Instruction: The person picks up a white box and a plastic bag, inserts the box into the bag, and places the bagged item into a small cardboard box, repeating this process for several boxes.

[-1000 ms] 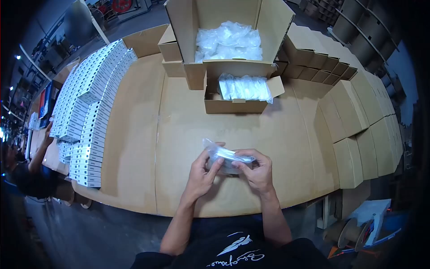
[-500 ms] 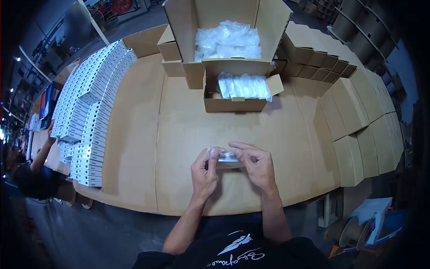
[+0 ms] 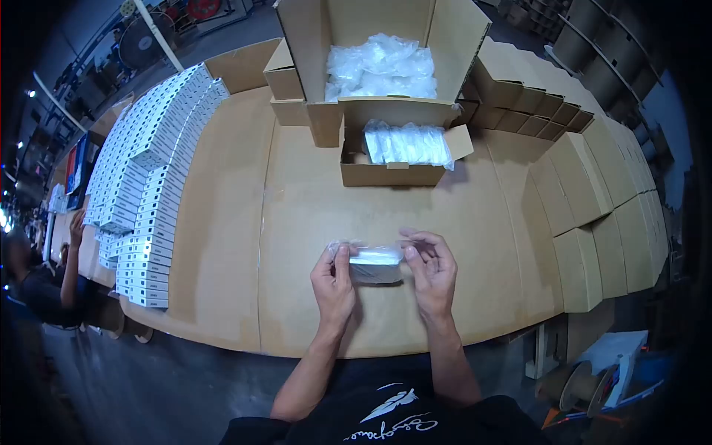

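Note:
A clear plastic bag with a small white-and-grey box-shaped item in it (image 3: 377, 267) is held just above the cardboard-covered table, in front of my body. My left hand (image 3: 334, 288) is closed on the bag's left end, thumb on the near side. At the upper right corner, my right hand (image 3: 432, 276) pinches the film between thumb and curled fingers. Farther back stands a small open carton (image 3: 393, 176) with a row of plastic-wrapped packs (image 3: 406, 144) in it.
Behind that carton, a large open carton (image 3: 311, 67) holds a heap of clear plastic bags (image 3: 382, 68). Stacked white boxes (image 3: 152, 200) line the table's left side; brown cartons (image 3: 593, 215) line the right. Another person (image 3: 63, 282) is at the far left.
The bagged item has tipped so more of its near face shows. My right hand has moved slightly up and right. The other person's arm at the left has shifted.

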`<state>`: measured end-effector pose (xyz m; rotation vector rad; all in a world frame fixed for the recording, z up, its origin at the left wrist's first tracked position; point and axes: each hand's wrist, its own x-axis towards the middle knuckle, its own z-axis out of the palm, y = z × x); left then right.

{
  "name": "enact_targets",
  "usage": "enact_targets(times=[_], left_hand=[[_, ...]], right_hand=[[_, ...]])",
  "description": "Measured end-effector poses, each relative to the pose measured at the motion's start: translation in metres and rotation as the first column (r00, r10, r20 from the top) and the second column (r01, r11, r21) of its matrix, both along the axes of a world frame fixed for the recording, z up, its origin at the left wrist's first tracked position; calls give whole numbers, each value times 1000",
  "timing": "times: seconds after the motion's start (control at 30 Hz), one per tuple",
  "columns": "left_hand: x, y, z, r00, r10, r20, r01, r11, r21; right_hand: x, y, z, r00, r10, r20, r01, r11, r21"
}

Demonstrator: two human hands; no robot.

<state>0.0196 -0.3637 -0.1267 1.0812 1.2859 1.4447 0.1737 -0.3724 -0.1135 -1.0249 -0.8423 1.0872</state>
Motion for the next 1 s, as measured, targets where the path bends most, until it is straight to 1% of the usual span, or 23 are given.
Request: enact_targets(times=[0.03, 0.07, 0.1, 0.13, 0.2, 0.23, 0.27, 0.3, 0.37, 0.4, 0.5, 0.53, 0.63, 0.67, 0.77, 0.83, 0.9, 0.93, 1.0], left_hand=[[-1, 1, 1, 1000, 9, -2, -9, 1000, 3], [-2, 2, 2, 1000, 17, -5, -17, 1000, 5], [-3, 2, 3, 1000, 22, -9, -22, 1000, 6], [-3, 1, 4, 1000, 20, -4, -20, 1000, -3], [-2, 0, 6, 1000, 9, 7, -9, 1000, -18], [-3, 0, 5, 1000, -23, 14, 24, 999, -31], [-8, 0, 1, 998, -52, 19, 53, 998, -45], [-12, -1, -2, 997, -78, 23, 79, 995, -59], [-17, 0, -6, 986, -140, 91, 148, 985, -87], [-18, 0, -5, 977, -173, 127, 186, 978, -98], [-19, -3, 8, 951, -267, 158, 289, 947, -137], [-24, -2, 1, 929, -324, 181, 352, 923, -157], [-28, -1, 15, 878, -408, 251, 453, 878, -157], [-30, -1, 19, 877, -398, 270, 451, 874, -179], [-30, -2, 20, 833, -448, 324, 496, 864, -81], [-31, -5, 19, 920, -355, 168, 366, 930, -39], [-34, -10, 19, 971, -238, 15, 238, 971, 24], [-36, -13, 23, 973, -223, 56, 223, 975, 7], [-39, -17, 26, 979, -203, 32, 199, 974, 107]], right_hand=[[3, 0, 0, 986, 54, 160, -71, 992, 102], [8, 0, 0, 944, 89, 319, -156, 969, 191], [11, -1, 0, 877, 101, 471, -248, 933, 262], [10, -2, 8, 801, 136, 584, -305, 931, 202], [11, -1, 11, 795, 228, 562, -326, 942, 79], [11, 0, 12, 791, 274, 546, -339, 941, 18], [12, 1, 12, 791, 236, 564, -318, 947, 50], [16, 2, 13, 759, 228, 610, -339, 938, 71], [24, 2, 18, 688, 204, 697, -383, 917, 110], [27, 1, 26, 674, 281, 683, -383, 924, -2], [37, 0, 31, 537, 203, 819, -460, 884, 82], [37, -1, 34, 531, 230, 816, -481, 874, 67], [38, -5, 40, 500, 179, 847, -518, 846, 127], [40, -6, 42, 514, 194, 835, -522, 843, 126], [42, -7, 44, 625, 261, 735, -553, 813, 182], [41, -8, 45, 662, 287, 692, -533, 830, 165], [40, -8, 38, 708, 307, 636, -492, 860, 133], [39, -7, 34, 719, 297, 629, -478, 868, 137], [37, -6, 24, 765, 311, 564, -454, 882, 129]])
